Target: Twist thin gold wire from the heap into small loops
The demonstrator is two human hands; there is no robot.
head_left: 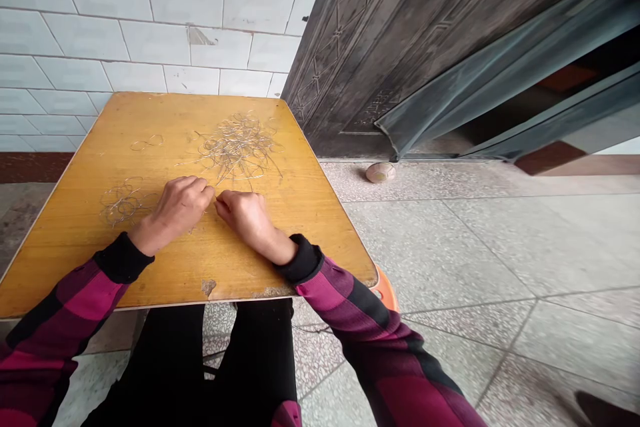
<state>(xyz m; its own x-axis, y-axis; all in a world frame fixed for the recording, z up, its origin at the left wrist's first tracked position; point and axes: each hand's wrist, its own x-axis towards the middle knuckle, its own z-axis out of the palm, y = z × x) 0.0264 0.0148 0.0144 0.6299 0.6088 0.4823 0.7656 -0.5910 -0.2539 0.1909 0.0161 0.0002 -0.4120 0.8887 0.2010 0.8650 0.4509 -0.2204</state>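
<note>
Both hands meet over the middle of a wooden table, fingertips almost touching. My left hand is closed in a pinch, and a bit of thin wire shows at its fingertips. Facing it, my right hand is closed too, thumb against the curled fingers; what it pinches is mostly hidden. Just beyond the hands lies a loose tangle of thin metal wires. A smaller heap of looped wire rests left of my left hand. Farther back, a single twisted wire loop lies by itself.
A white tiled wall stands behind the table, with a dark carved door and a hanging translucent curtain at the right. A roundish ball-like object sits on the floor. An orange stool edge shows under the table's right corner.
</note>
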